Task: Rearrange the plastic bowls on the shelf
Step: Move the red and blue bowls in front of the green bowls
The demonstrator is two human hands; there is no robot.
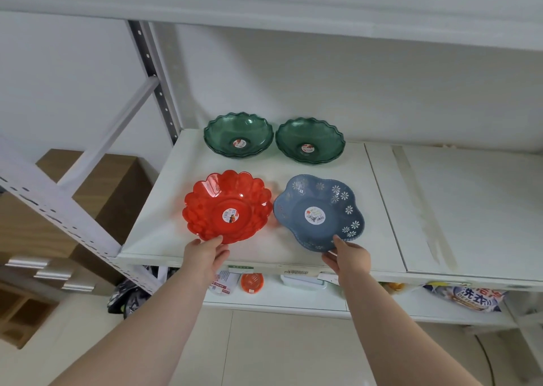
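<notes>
Left hand (205, 253) had its fingers pinched on the near rim of the red bowl (226, 206). Just right of that bowl, the blue bowl (318, 212) was gripped at its near edge by the right hand (349, 257). Behind sat 2 green bowls (238, 135), side by side. Shelf (440, 209) right of them bare; rearranging looked barely begun.

Red bowl (226, 207): clear scalloped plastic, sat upright at the shelf (323, 162) front left, round sticker inside.
Blue bowl (318, 212): flower cut-outs, just right of red.
Green bowls (238, 135) (310, 142): side by side behind, rims touching.
</notes>
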